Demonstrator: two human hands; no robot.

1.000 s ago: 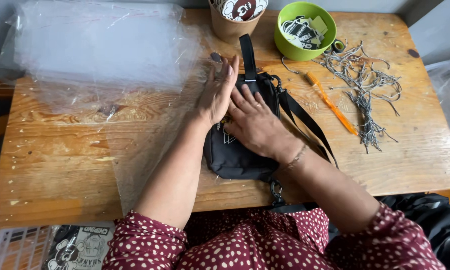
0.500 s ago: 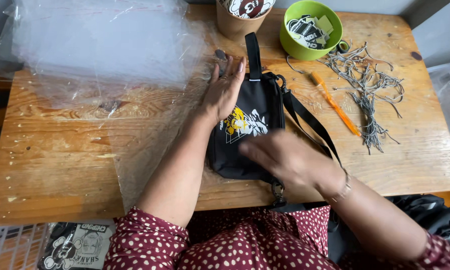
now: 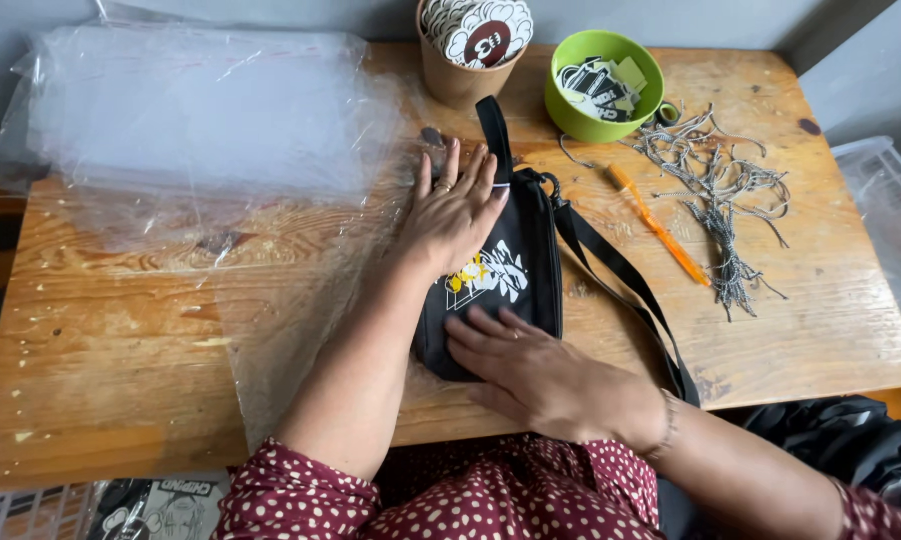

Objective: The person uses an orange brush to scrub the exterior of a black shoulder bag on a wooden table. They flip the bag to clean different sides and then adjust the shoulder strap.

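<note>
The small black bag [image 3: 510,270] lies flat near the middle of the wooden table [image 3: 120,330], strap [image 3: 620,270] trailing off right. The left hand [image 3: 455,210] rests open-palmed on its top end, the right hand [image 3: 550,375] spread flat on the bottom edge; neither's gripping anything. Clear plastic sheets [image 3: 190,130] probably run just under the bag's left side.

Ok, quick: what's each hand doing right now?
Left hand: open, flat on the top of the black bag, holding nothing.
Right hand: open, flat on the bag's near end, holding nothing.
</note>
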